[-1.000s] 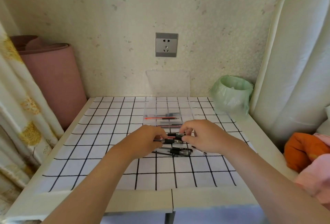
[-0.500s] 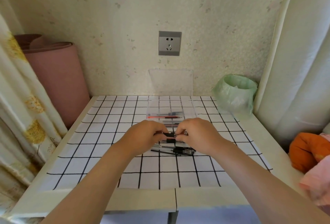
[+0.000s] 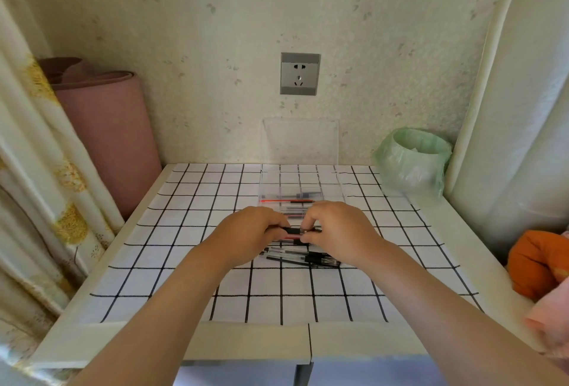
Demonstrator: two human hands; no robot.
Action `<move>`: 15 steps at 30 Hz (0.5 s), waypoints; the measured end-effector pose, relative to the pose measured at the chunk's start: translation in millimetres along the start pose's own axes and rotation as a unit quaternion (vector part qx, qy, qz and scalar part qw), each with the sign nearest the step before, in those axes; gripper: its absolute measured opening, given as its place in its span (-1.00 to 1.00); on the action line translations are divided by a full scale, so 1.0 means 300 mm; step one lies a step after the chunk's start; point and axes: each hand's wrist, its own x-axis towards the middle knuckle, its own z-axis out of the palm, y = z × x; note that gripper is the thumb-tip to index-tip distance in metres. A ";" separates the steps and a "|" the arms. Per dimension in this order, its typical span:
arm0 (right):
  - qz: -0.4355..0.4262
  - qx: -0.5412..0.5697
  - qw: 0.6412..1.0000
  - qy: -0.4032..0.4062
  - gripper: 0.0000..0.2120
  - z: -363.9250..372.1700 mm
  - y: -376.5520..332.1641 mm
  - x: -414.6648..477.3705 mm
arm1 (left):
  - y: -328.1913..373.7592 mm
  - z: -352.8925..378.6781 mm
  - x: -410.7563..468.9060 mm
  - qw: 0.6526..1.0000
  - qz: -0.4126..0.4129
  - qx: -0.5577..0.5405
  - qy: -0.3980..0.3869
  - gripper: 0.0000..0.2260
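My left hand (image 3: 246, 234) and my right hand (image 3: 338, 231) meet over the middle of the table, and both pinch one black-capped pen (image 3: 294, 230) held level between them. Beneath the hands lies a loose pile of several clear pens with black caps (image 3: 303, 258) on the grid cloth (image 3: 277, 293). Just behind the hands stands a clear plastic box (image 3: 301, 191) holding pens, one of them red (image 3: 286, 201). Its clear lid (image 3: 300, 142) leans upright against the wall.
A bin lined with a green bag (image 3: 412, 161) stands at the table's back right corner. A rolled pink mat (image 3: 107, 139) and a curtain (image 3: 34, 170) are on the left. White padding (image 3: 517, 108) and orange and pink cloth (image 3: 538, 265) lie to the right.
Both hands have stayed together on the pen, lifting it slightly off the pile toward the box. The head view shifted a little.
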 end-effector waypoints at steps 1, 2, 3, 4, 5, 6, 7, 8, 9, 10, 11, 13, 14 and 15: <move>0.005 0.001 1.000 0.001 -0.86 0.001 -0.003 -0.001 | -0.003 0.002 0.000 1.000 -0.001 0.000 -0.006 -0.82; 0.008 0.007 1.000 -0.002 -0.81 0.002 -0.005 -0.002 | -0.004 0.003 0.000 1.000 -0.001 -0.002 -0.011 -0.82; 0.010 0.018 1.000 -0.009 -0.75 0.003 -0.005 -0.004 | -0.007 0.004 0.001 1.000 -0.003 -0.006 -0.013 -0.82; 0.012 0.033 0.999 -0.020 -0.70 0.004 -0.004 -0.005 | -0.011 0.004 0.002 1.000 -0.005 -0.008 -0.015 -0.82; 0.013 0.044 0.998 -0.035 -0.69 0.006 -0.004 -0.006 | -0.016 0.004 0.004 1.000 -0.007 -0.008 -0.018 -0.82; 0.009 0.044 0.998 -0.050 -0.71 0.009 -0.002 -0.004 | -0.020 0.004 0.005 1.000 -0.010 -0.007 -0.023 -0.82; 0.004 0.034 0.997 -0.063 -0.75 0.013 0.000 -0.002 | -0.026 0.005 0.005 0.999 -0.012 -0.008 -0.031 -0.82; 0.001 0.025 0.997 -0.070 -0.78 0.016 0.003 -0.001 | -0.031 0.007 0.007 0.999 -0.014 -0.009 -0.041 -0.82; 0.003 0.020 0.997 -0.070 -0.80 0.017 0.004 -0.001 | -0.034 0.010 0.009 0.998 -0.016 -0.012 -0.051 -0.82; 0.008 0.018 0.998 -0.063 -0.83 0.016 0.005 -0.001 | -0.035 0.013 0.010 0.998 -0.023 -0.018 -0.062 -0.82; 0.013 0.013 0.998 -0.052 -0.85 0.016 0.005 -0.001 | -0.033 0.017 0.011 0.996 -0.031 -0.026 -0.074 -0.82; 0.021 0.004 0.999 -0.034 -0.88 0.016 0.004 -0.001 | -0.025 0.026 0.012 0.994 -0.042 -0.038 -0.091 -0.81; 0.024 0.001 0.999 -0.032 -0.88 0.018 0.002 -0.001 | -0.021 0.027 0.012 0.994 -0.043 -0.037 -0.095 -0.80; 0.027 -0.001 0.999 -0.033 -0.87 0.019 0.001 -0.001 | -0.016 0.027 0.011 0.994 -0.043 -0.039 -0.098 -0.80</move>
